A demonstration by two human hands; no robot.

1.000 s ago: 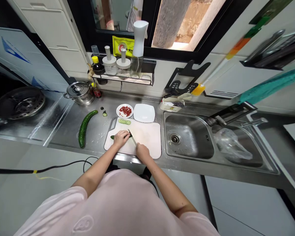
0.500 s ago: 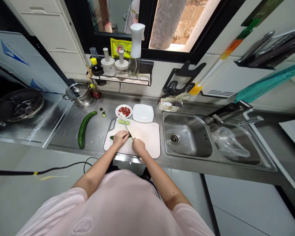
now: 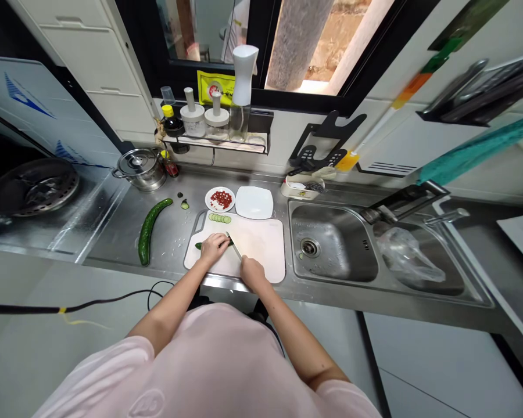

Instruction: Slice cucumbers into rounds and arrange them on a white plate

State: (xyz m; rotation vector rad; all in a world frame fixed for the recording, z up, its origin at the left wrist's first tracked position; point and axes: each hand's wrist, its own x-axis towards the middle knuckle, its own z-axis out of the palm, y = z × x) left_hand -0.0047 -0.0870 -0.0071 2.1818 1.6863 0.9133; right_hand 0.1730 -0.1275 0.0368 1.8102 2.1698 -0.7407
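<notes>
On the white cutting board (image 3: 265,247) lies a dark green cucumber piece (image 3: 198,245), partly covered by my left hand (image 3: 214,247), whose bent fingers press on it. My right hand (image 3: 253,273) is closed round the handle of a knife (image 3: 235,245). The blade points up and left, its tip beside the piece's right end near my left fingertips. Several pale green slices (image 3: 220,218) lie in an overlapping row at the board's top edge. A whole cucumber (image 3: 147,232) rests on the steel counter to the left.
Behind the board stand a plate of chopped red pieces (image 3: 208,200) and a white square plate (image 3: 254,202). The sink (image 3: 335,241) is at the right. A lidded pot (image 3: 142,171) stands back left. Cucumber scraps (image 3: 185,205) lie on the counter.
My right hand has moved right and slightly down, drawing the knife back toward me. My left hand stays on the cucumber piece.
</notes>
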